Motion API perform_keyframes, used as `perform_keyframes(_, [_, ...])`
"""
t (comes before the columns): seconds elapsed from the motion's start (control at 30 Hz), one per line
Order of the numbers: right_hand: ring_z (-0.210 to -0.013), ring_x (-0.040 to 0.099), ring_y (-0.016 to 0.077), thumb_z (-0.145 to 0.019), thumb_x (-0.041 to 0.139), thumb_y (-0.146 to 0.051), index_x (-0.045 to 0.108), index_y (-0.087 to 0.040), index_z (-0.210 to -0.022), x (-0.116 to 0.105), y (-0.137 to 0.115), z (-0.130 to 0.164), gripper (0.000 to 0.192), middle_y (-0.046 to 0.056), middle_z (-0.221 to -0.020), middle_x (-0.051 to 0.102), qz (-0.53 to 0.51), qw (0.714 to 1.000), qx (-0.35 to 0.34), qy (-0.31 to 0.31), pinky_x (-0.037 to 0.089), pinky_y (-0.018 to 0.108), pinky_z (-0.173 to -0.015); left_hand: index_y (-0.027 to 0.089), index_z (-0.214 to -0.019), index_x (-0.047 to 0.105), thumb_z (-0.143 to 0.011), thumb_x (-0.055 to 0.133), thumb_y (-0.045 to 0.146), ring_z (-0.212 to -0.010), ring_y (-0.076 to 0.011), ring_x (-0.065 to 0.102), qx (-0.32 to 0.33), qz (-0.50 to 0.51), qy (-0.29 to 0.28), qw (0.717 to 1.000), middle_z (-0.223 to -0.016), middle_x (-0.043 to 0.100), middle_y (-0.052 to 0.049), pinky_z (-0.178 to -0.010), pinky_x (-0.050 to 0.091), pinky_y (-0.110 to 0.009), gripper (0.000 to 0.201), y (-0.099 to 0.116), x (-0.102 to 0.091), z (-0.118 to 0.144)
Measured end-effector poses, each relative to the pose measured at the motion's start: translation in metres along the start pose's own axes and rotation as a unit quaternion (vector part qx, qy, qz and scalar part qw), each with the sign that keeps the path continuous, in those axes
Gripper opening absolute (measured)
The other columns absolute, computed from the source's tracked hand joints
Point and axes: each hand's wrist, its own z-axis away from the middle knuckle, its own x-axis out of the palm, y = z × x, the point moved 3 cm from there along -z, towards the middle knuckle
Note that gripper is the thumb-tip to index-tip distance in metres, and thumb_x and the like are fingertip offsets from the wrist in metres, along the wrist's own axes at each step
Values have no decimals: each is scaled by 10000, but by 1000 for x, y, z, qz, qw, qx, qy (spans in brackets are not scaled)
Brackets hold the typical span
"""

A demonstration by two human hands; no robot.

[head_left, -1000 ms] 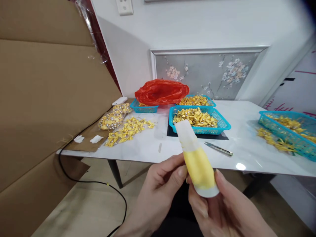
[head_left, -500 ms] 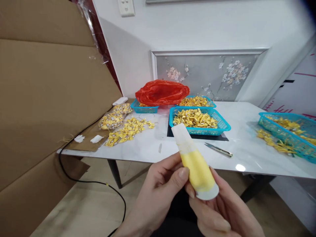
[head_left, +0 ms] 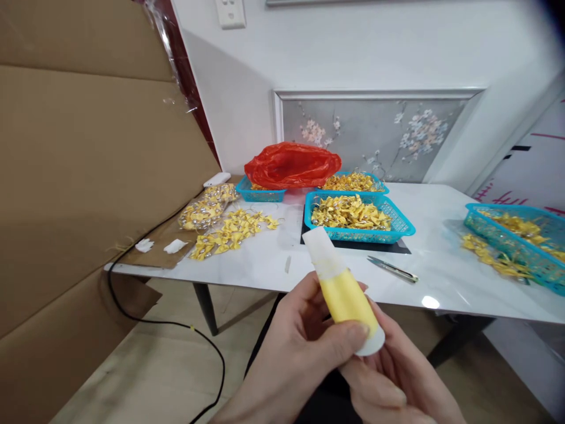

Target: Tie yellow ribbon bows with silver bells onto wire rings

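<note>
In front of me is a tapered white piece with a yellow band [head_left: 346, 297] around its middle, its narrow white end tilted up toward the table. My left hand [head_left: 304, 347] grips it, with the thumb pressed across the yellow near the wide rounded end and fingers behind. From the right and below, my right hand [head_left: 392, 377] closes on the same piece; several of its fingertips are hidden behind it. Past the narrow end stands a blue basket [head_left: 362, 237] heaped with yellow bow-like pieces [head_left: 351, 213]. To the right of that end lies a pair of thread snips [head_left: 392, 269].
More yellow pieces [head_left: 233, 232] lie loose on the white table [head_left: 247, 274], beside a filled clear bag [head_left: 203, 213]. A red plastic bag [head_left: 293, 168] sits on another basket [head_left: 260, 194]. Cardboard [head_left: 88, 176] rises at left, and a black cable [head_left: 163, 323] hangs down there.
My left thumb has slid down the yellow part toward the wide end. The piece has shifted slightly left, and my right fingers sit a little differently behind it.
</note>
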Motion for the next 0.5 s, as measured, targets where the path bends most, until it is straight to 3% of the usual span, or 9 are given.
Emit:
perform_keyframes(0.17, [-288,267,8,-940,618,-500,683,-177,-843,-5,5,0,343,-78,-478,446,-22,1000,4,-4,271,71,-307,275,-1068,726,-749,823,165,-813,-112,636,6,-37,41,998,-908,729,29,-738,519,-190,351,4,6,3])
perform_keyframes(0.3, [-321,262,6,-932,619,-525,733,-123,-910,-8,9,0,418,-74,-468,435,4,999,-10,40,311,70,-355,247,-1033,752,-839,746,388,-706,-98,611,37,-28,50,998,-845,736,8,-611,490,-162,240,6,6,2])
perform_keyframes(0.5, [-330,297,16,-871,652,-599,721,-111,-916,-18,12,0,494,-56,-460,481,23,995,-44,87,335,84,-360,207,-993,787,-906,606,519,-924,-235,714,37,56,116,991,-987,801,-79,-821,573,-319,371,3,0,-2])
